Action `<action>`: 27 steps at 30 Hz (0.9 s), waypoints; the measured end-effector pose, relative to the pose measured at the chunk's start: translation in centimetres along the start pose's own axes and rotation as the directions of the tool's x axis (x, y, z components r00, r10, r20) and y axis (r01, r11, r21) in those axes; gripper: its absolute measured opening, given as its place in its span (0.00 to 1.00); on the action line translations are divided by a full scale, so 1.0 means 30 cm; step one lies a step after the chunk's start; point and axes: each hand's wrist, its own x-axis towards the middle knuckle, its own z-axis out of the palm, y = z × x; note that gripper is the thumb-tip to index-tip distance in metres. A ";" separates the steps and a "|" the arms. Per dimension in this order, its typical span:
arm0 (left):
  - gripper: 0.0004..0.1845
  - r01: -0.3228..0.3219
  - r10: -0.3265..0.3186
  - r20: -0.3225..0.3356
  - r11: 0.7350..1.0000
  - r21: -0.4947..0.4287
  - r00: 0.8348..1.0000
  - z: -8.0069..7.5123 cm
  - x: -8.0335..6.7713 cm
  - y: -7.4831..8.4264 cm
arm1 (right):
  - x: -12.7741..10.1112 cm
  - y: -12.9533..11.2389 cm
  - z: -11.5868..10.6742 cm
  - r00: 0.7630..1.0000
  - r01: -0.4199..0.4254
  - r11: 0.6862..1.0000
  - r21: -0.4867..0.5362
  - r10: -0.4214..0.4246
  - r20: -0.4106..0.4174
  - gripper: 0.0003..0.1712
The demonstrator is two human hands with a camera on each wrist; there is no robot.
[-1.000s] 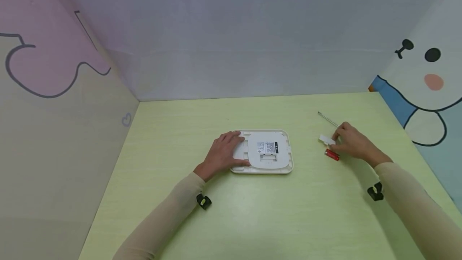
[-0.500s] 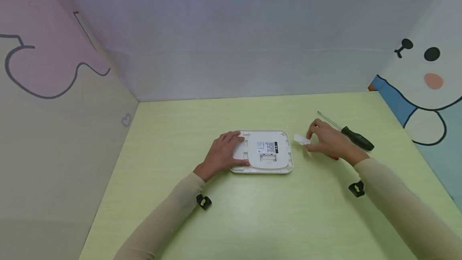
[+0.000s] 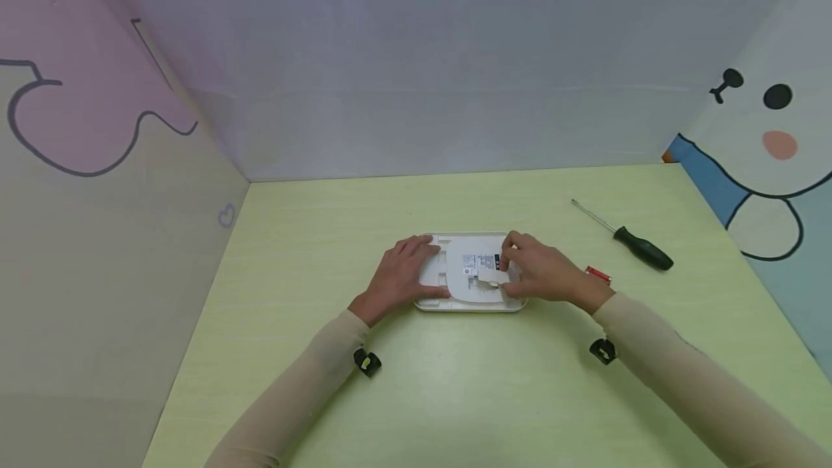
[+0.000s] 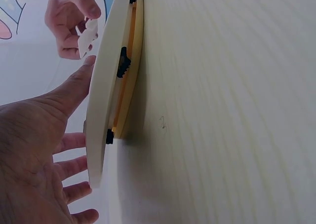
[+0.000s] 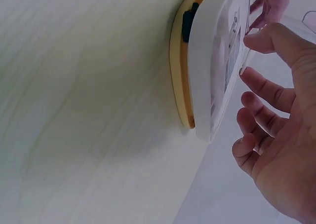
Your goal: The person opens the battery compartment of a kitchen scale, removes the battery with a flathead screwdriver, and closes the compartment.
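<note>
The white device [image 3: 477, 273] lies face down in the middle of the green surface [image 3: 455, 388]. The right hand [image 3: 542, 276] has come across from the right side of the device and now holds a small white cover [image 3: 489, 276] pinched in its grip over the device's back, so refitting looks near. The left hand [image 3: 399, 276] still rests flat on the device's left part, fingers straight. To the device's right lie a red battery [image 3: 598, 275] and, farther off, a screwdriver [image 3: 627, 240].

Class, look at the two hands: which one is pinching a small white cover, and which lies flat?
The right hand pinches the cover over the white device; the left hand lies flat on it.
</note>
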 end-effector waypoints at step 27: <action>0.47 -0.006 0.006 -0.004 1.000 -0.017 1.000 -0.007 -0.002 0.004 | 0.033 -0.047 0.047 1.000 0.015 0.987 -0.160 -0.012 0.023 0.14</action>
